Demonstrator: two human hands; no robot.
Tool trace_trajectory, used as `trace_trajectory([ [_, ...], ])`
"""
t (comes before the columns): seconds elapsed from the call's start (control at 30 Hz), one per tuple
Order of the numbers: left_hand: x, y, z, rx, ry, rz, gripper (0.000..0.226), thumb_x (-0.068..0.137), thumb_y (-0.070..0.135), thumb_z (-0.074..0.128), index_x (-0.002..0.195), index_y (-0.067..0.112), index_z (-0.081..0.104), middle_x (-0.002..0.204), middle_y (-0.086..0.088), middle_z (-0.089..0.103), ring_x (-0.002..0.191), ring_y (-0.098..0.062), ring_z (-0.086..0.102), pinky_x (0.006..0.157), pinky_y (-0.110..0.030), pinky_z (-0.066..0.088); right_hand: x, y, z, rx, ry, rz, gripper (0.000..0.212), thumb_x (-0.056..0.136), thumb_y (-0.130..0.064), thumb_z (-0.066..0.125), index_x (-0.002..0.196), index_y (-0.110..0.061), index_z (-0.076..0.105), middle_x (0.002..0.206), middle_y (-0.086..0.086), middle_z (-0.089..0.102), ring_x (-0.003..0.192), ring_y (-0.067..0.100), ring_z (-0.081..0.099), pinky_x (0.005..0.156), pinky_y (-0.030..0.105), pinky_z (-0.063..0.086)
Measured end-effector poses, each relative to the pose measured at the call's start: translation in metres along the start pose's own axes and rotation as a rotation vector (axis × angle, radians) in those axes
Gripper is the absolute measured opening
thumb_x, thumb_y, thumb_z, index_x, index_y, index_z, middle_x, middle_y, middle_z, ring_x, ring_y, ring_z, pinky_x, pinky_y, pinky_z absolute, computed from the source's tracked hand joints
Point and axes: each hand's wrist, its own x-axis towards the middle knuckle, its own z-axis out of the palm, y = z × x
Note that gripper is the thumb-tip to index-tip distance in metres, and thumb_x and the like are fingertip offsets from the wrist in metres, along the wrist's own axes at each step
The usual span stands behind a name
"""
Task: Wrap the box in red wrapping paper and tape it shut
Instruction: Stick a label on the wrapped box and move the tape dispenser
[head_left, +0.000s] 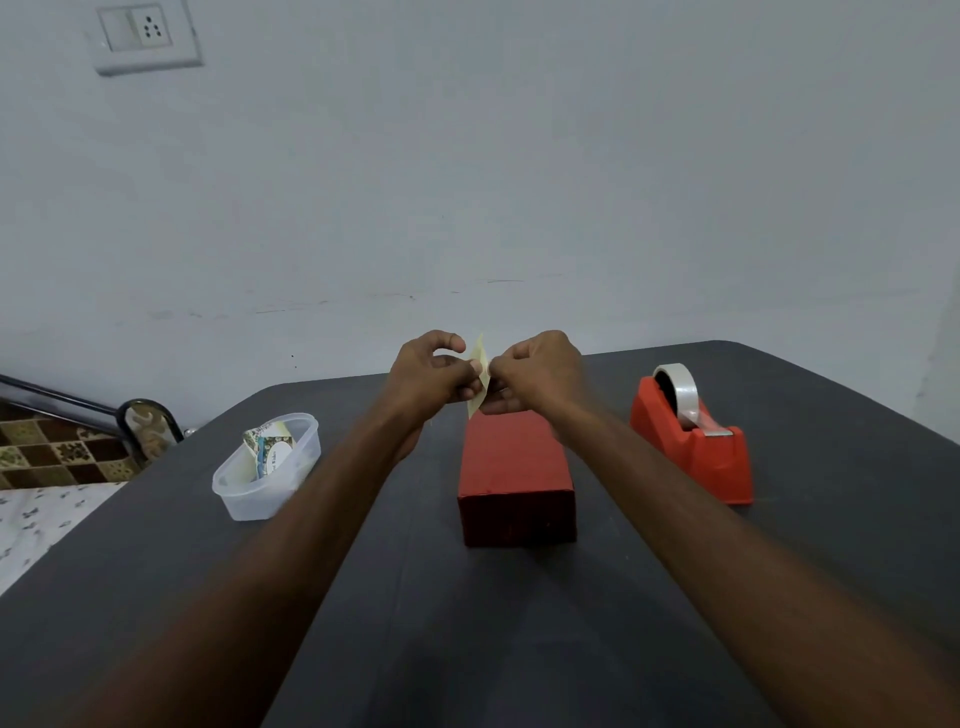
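Above the red box (517, 470), both hands pinch a pale slip (479, 375).

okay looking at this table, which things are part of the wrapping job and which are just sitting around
Part of the job:
- long box wrapped in red paper
- red tape dispenser with clear tape roll
- small pale yellowish slip, pinched between left hand and right hand

Just lying about:
- clear plastic tub holding printed cards
- white wall socket

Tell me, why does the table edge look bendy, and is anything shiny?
Head view: the wide lens curves the dark grey table at its edges; lighting is dim and even, a faint gleam on the clear tape roll in the red plastic dispenser.
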Motion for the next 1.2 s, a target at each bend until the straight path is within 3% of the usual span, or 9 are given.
trace_trajectory([
  [0.23, -0.001, 0.002, -0.003, 0.045, 0.001, -0.04, 0.018, 0.086, -0.004, 0.062, 0.097, 0.008, 0.057, 0.067, -0.01, 0.064, 0.056, -0.015, 0.057, 0.065, -0.027, 0.056, -0.002, -0.009, 0.005, -0.222, -0.04, -0.045, 0.018, 0.081, 0.0, 0.055, 0.08, 0.011, 0.069, 0.06, 0.015, 0.072, 0.054, 0.03, 0.072, 0.073, 0.045, 0.063],
  [0.4, -0.003, 0.004, -0.002, 0.053, 0.049, -0.062, 0.018, 0.085, -0.004, 0.065, 0.097, 0.006, 0.057, 0.066, -0.011, 0.066, 0.054, -0.013, 0.062, 0.062, -0.026, 0.059, -0.004, -0.009, 0.005, -0.218, -0.125, 0.011, 0.019, 0.087, -0.007, 0.063, 0.078, 0.008, 0.072, 0.068, 0.016, 0.074, 0.063, 0.03, 0.075, 0.076, 0.042, 0.063],
  [0.5, -0.002, 0.004, -0.003, 0.043, 0.098, -0.079, 0.018, 0.084, -0.005, 0.067, 0.097, 0.004, 0.058, 0.065, -0.009, 0.066, 0.051, -0.012, 0.062, 0.061, -0.026, 0.06, -0.004, -0.009, 0.002, -0.208, -0.181, 0.08, 0.014, 0.085, 0.001, 0.059, 0.088, 0.011, 0.069, 0.069, 0.016, 0.074, 0.065, 0.032, 0.075, 0.077, 0.044, 0.063],
  [0.6, -0.002, 0.005, -0.004, 0.04, 0.107, -0.086, 0.015, 0.085, -0.005, 0.065, 0.097, 0.003, 0.06, 0.066, -0.009, 0.066, 0.05, -0.012, 0.062, 0.062, -0.026, 0.061, -0.004, -0.01, 0.001, -0.214, -0.197, 0.09, 0.015, 0.086, 0.003, 0.055, 0.094, 0.012, 0.065, 0.069, 0.018, 0.074, 0.063, 0.032, 0.074, 0.073, 0.042, 0.064],
  [0.77, -0.003, 0.004, -0.009, 0.052, 0.051, -0.084, 0.014, 0.09, 0.0, 0.06, 0.102, 0.0, 0.067, 0.077, -0.011, 0.068, 0.06, -0.013, 0.065, 0.063, -0.025, 0.059, -0.004, -0.008, 0.0, -0.178, -0.206, -0.058, 0.019, 0.086, 0.003, 0.052, 0.076, 0.004, 0.068, 0.066, 0.016, 0.073, 0.057, 0.031, 0.069, 0.059, 0.035, 0.061],
  [0.93, -0.011, 0.004, -0.012, -0.083, -0.04, -0.115, 0.027, 0.087, 0.014, 0.073, 0.109, -0.001, 0.067, 0.09, -0.017, 0.071, 0.076, -0.021, 0.071, 0.07, -0.027, 0.059, -0.002, -0.004, -0.001, -0.145, -0.236, -0.091, 0.021, 0.096, -0.002, 0.055, 0.078, 0.002, 0.064, 0.071, 0.019, 0.073, 0.057, 0.028, 0.068, 0.051, 0.029, 0.055],
  [1.07, -0.012, 0.001, -0.016, -0.106, -0.026, -0.098, 0.026, 0.085, 0.002, 0.072, 0.11, 0.0, 0.067, 0.095, -0.022, 0.07, 0.079, -0.021, 0.07, 0.077, -0.032, 0.06, 0.0, -0.001, -0.003, -0.118, -0.252, -0.088, 0.021, 0.099, -0.007, 0.056, 0.088, 0.008, 0.066, 0.069, 0.016, 0.072, 0.054, 0.024, 0.066, 0.048, 0.027, 0.053],
  [1.2, -0.012, 0.003, -0.018, -0.074, 0.006, -0.111, 0.025, 0.084, 0.0, 0.073, 0.108, 0.0, 0.068, 0.091, -0.024, 0.071, 0.073, -0.022, 0.07, 0.071, -0.031, 0.061, 0.0, -0.002, -0.004, -0.099, -0.267, -0.068, 0.021, 0.099, -0.005, 0.054, 0.085, 0.004, 0.067, 0.071, 0.016, 0.072, 0.054, 0.023, 0.065, 0.049, 0.027, 0.053],
])
